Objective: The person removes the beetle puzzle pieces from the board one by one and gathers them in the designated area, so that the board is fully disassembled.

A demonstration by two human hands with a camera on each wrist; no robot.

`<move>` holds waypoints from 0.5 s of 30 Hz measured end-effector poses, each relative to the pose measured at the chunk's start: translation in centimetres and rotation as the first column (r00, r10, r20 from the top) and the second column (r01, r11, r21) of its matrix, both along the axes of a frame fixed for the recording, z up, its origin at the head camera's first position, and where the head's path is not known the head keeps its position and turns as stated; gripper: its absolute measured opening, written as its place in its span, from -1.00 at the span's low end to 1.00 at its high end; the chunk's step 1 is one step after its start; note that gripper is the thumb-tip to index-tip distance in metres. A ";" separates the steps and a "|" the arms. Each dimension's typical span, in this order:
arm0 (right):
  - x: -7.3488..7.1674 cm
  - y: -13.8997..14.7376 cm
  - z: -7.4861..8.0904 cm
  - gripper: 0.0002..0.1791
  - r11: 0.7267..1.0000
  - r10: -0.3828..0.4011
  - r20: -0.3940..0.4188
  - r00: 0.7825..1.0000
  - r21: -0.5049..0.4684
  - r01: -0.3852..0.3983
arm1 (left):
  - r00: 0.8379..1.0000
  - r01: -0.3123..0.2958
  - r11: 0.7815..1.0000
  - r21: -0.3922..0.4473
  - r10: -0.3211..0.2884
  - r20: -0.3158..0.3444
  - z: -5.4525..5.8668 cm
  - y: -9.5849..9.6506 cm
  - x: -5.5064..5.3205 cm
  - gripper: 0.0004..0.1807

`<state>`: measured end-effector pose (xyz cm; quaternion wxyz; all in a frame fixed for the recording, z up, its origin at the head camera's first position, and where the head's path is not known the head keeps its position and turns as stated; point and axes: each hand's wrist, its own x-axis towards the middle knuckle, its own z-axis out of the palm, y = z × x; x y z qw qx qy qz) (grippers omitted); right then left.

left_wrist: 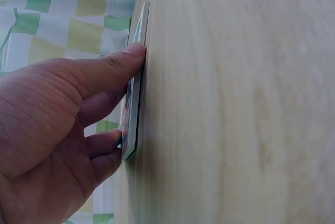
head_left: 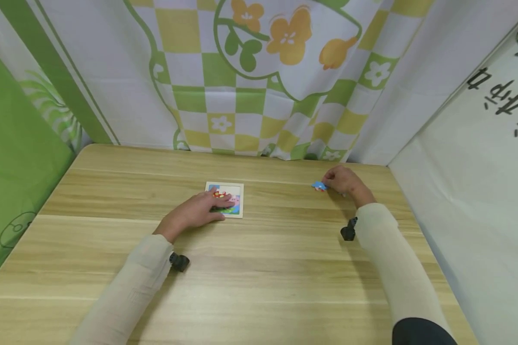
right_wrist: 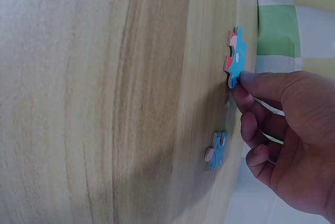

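A square puzzle board (head_left: 241,201) with a pale wooden frame lies on the table, part of its picture filled with colourful pieces. My left hand (head_left: 194,211) rests over its left side, fingers spread across the picture; in the left wrist view the thumb (left_wrist: 135,51) touches the frame's edge. To the right, my right hand (head_left: 345,183) pinches a blue puzzle piece (right_wrist: 239,56) with red and pink parts by its end, between thumb and forefinger. Another blue puzzle piece (right_wrist: 216,150) with a pale tab lies on the table below that hand in the right wrist view.
The wooden table (head_left: 267,287) ends at a checked, flowered curtain (head_left: 250,105) along its far edge. A white sheet (head_left: 479,167) with black writing hangs at the right, and a green cloth (head_left: 17,158) at the left.
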<state>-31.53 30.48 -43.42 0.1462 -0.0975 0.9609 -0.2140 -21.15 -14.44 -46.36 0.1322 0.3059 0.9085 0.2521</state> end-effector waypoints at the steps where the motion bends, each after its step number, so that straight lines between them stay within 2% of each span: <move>1: 0.0 0.0 0.0 -0.74 1.000 -0.001 0.000 1.000 0.002 0.001 | 1.000 0.000 1.000 -0.002 0.000 0.002 0.0 0.0 0.0 -0.44; 15: 0.4 -0.4 0.5 -0.73 0.999 0.002 -0.024 1.000 0.035 -0.001 | 1.000 0.008 1.000 0.015 -0.008 -0.013 0.3 0.0 0.3 -0.47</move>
